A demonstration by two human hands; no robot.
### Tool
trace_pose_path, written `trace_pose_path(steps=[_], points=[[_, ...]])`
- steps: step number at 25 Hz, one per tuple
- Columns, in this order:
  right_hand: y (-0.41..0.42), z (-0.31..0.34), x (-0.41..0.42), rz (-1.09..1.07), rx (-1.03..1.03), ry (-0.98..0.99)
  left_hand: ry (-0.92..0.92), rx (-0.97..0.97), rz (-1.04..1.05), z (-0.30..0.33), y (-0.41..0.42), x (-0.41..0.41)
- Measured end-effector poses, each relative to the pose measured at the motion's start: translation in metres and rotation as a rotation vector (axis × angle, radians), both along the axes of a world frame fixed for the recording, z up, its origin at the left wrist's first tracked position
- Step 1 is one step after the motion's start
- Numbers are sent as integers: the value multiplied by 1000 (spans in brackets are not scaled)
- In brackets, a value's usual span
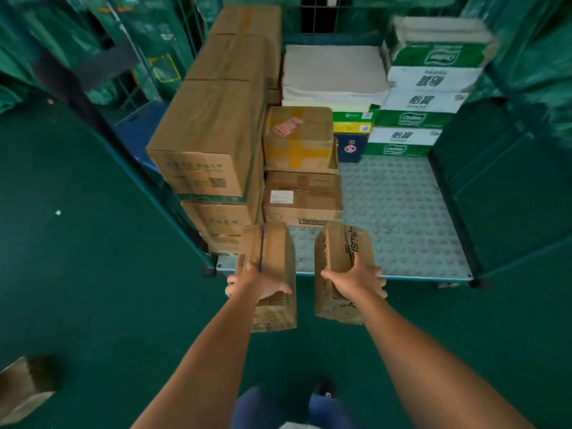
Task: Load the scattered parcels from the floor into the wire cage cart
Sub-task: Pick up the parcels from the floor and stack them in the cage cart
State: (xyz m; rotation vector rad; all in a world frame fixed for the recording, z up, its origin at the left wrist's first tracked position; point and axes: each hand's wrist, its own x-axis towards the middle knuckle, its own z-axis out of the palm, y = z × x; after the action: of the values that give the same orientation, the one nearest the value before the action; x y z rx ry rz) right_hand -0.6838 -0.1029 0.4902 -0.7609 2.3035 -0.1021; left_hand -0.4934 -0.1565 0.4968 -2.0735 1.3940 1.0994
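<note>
Cart [402,212] half full at frame center, left grip [258,281] and right grip [356,278] each clamping 1 carton mid-load, another parcel [24,388] waiting lower left.

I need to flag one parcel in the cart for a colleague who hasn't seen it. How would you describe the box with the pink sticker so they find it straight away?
Start at the wire cage cart and its tall stack of big brown cartons on the left side. Just right of that stack, a smaller brown box sits on top of another carton. Only this one has crossed yellow tape and a pink sticker on its top.
</note>
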Motion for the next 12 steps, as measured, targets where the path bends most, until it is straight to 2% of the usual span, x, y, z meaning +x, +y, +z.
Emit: trace_pose_path(steps=[6,12], points=[[-51,-40,-37,1,43,-59,7,-102,3,-33,-56,-42],[-123,-104,-45,67,108,-3,4,-86,10,-110,-129,-56]])
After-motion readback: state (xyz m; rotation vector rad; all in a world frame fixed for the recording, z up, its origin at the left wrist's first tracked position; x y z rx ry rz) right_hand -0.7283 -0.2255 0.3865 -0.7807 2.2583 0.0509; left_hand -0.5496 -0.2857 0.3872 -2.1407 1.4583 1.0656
